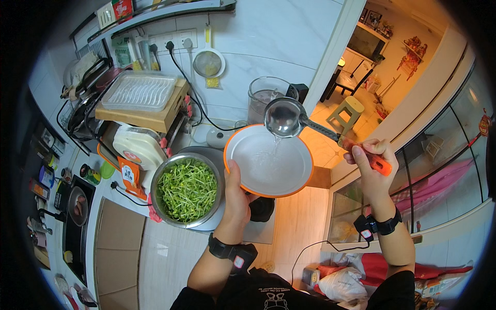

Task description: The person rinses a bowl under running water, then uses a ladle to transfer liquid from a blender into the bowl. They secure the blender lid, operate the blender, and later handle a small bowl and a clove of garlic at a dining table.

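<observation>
My left hand [236,197] grips the near left rim of a white bowl [252,162] with an orange edge. In my right hand [372,166] is the orange handle of a metal ladle [285,116], tilted over the bowl's far side. Clear liquid [276,144] runs from the ladle into the bowl, where the surface ripples. Just behind the ladle stands a glass jug [257,104] with liquid in it and a dark handle. Left of my left hand, a steel basin [155,193] holds green sprouts [188,190].
A wooden box [170,110] carries a clear plastic tray [139,91] at the back left. Beside it lies an orange packet [131,178]. A strainer [209,64] hangs on the tiled wall. A frying pan [78,205] sits on the hob at far left. A glazed door [426,170] stands at right.
</observation>
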Demonstrator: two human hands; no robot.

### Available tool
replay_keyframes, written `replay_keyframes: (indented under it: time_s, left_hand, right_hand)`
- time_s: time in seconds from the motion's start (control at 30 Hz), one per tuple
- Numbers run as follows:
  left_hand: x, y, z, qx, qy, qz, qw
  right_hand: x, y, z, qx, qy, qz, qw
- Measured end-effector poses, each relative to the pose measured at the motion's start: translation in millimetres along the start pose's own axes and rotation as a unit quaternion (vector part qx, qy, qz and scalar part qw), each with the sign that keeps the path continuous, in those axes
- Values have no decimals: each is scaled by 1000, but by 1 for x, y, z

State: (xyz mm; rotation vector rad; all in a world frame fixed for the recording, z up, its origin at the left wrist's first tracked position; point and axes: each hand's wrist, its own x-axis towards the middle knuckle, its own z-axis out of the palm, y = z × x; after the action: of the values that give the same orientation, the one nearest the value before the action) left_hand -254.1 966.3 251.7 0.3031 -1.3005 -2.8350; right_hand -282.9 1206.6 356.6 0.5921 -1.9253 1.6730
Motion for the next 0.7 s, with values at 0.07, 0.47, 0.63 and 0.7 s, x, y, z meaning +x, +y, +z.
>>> replay_keyframes:
  time_s: [0.07, 0.47, 0.63, 0.7]
  left_hand:
    - [0, -1, 0, -4, 1, 1, 1000]
    - [4, 2, -11, -4, 0, 21, 1000]
    - [5, 2, -14, -14, 29, 3, 999]
    - [5, 4, -15, -16, 26, 2, 1000]
  right_hand:
    - [2, 0, 2, 18, -9, -22, 1000]
    - [117, 15, 44, -41, 73, 143, 986]
    - [145, 42, 73, -120, 40, 157, 979]
    - [149, 51, 78, -152, 37, 175, 972]
